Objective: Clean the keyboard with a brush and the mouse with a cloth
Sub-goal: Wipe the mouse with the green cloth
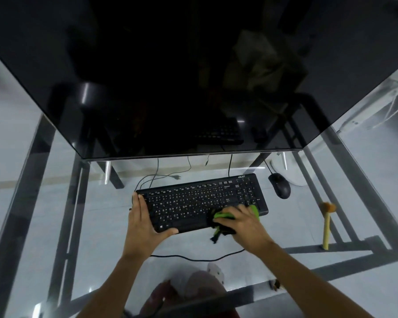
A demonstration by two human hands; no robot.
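Observation:
A black keyboard (200, 198) lies on the glass table in front of me. My left hand (145, 219) grips its left end, thumb along the front edge. My right hand (244, 222) presses a green and black cloth (218, 220) onto the keyboard's right front part. A black wired mouse (279, 185) sits on the glass to the right of the keyboard, apart from both hands. A brush (326, 223) with a pale wooden handle and brown bristle head lies further right on the table.
A large dark monitor (170, 76) rises just behind the keyboard. The glass table (55, 226) shows its metal frame and the floor beneath. Cables (193, 258) trail behind and in front of the keyboard. My knees show below the glass.

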